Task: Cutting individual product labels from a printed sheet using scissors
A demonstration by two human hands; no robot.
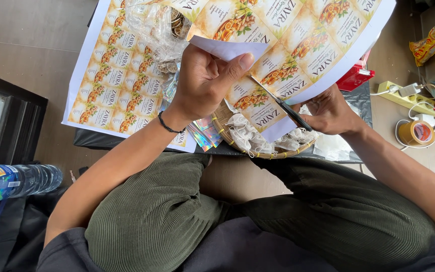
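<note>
My left hand pinches the folded corner of a large white sheet of printed labels, held up in front of me. My right hand grips dark scissors whose blades are partway into the sheet between rows of labels. Below the cut sits a round woven basket holding several white tea bags. A black band circles my left wrist.
A second sheet of labels lies on the low dark table with clear plastic bags on it. A red object, tape roll, power strip and water bottle surround me. My crossed legs fill the foreground.
</note>
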